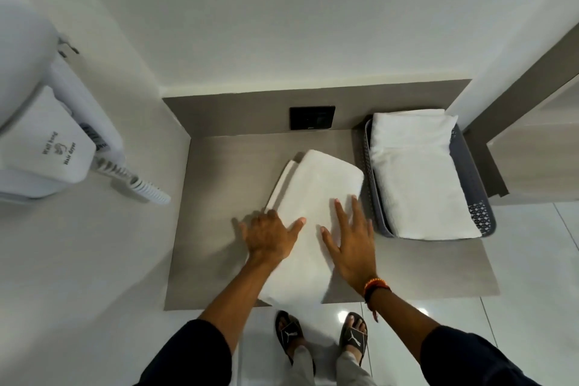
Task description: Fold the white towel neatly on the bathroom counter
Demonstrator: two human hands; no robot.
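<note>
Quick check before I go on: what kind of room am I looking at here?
Most likely a hotel-style bathroom or vanity nook. A wall-hung hair dryer is mounted on the wall, folded towels fill a grey basket on the counter, and the floor is glossy tile.

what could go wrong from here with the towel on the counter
1. The white towel has its near end past the counter front edge; it may slide off toward the floor once the hands lift.
2. Its far left layers sit misaligned, so another fold could lock in an uneven edge.
3. The right hand works close to the grey basket and might nudge it.
</note>
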